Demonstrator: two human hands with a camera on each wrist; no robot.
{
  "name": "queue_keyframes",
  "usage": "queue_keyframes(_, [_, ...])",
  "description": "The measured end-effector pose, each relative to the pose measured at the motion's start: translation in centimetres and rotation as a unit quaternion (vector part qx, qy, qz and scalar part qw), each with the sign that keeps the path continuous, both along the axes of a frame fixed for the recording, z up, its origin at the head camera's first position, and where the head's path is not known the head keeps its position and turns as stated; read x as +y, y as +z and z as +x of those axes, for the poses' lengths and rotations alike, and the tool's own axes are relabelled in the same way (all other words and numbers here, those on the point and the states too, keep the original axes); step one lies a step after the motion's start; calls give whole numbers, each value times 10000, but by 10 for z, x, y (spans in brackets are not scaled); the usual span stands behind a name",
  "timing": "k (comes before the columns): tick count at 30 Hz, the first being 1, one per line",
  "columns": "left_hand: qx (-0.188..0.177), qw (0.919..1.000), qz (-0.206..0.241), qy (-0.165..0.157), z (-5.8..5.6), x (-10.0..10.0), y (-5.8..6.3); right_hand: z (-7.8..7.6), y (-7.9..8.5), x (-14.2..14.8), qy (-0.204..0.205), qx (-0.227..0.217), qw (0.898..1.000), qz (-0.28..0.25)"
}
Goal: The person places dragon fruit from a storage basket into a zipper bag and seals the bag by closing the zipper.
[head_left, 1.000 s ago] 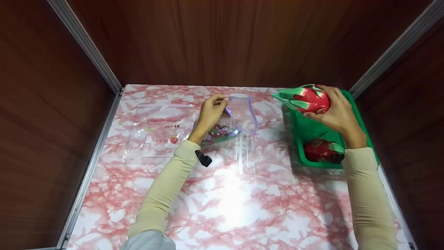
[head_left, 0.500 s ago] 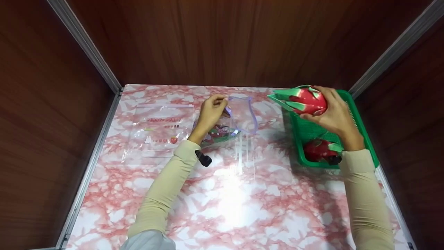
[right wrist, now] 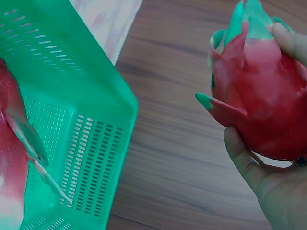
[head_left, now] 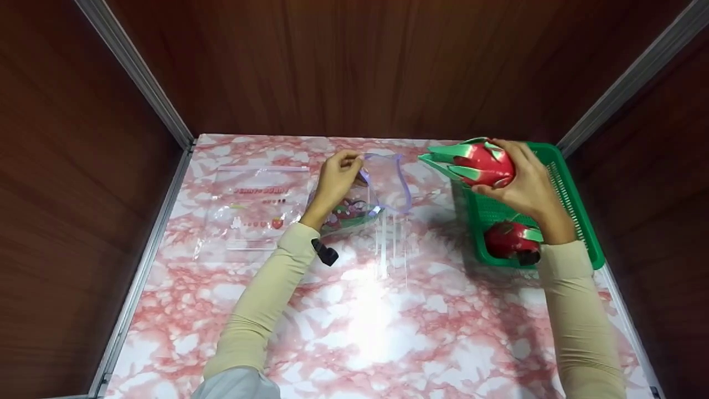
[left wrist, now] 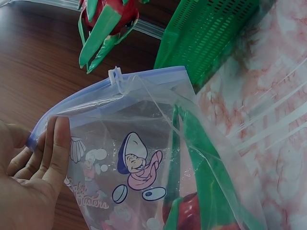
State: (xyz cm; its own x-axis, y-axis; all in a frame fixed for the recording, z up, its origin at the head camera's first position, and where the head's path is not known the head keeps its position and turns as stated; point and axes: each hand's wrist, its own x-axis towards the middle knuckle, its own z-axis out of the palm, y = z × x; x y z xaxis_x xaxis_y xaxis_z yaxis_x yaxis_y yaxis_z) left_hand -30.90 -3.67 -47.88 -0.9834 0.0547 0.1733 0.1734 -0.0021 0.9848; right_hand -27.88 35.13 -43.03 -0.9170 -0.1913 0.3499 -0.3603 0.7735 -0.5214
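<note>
My left hand (head_left: 339, 176) pinches the purple zip edge of a clear printed zip bag (left wrist: 105, 158), whose mouth gapes at the top. Inside that bag lies a red dragon fruit with green leaf tips (left wrist: 206, 163). My right hand (head_left: 526, 180) grips another dragon fruit (head_left: 487, 163) round its blunt end, raised over the green basket, with the leaf tips pointing left toward the bag. In the right wrist view, thumb and fingers span this dragon fruit (right wrist: 261, 91) on opposite sides.
The green basket (head_left: 579, 216) at the right holds one more dragon fruit (head_left: 505, 241). A flat clear zip bag (head_left: 257, 205) with strawberry print lies left of my left hand. Brown wood-grain panels (head_left: 354, 66) enclose the marbled pink-and-white table (head_left: 332, 327).
My right hand has carried its dragon fruit a short way left, uncovering more of the basket's right side. My left hand stays in place on the bag's edge.
</note>
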Motion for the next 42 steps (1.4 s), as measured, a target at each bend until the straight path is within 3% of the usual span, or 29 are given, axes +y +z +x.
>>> queue_keyframes(42, [-170, 9997, 109, 118, 0, 1, 4, 7, -10, -37, 448, 311, 9984, -146])
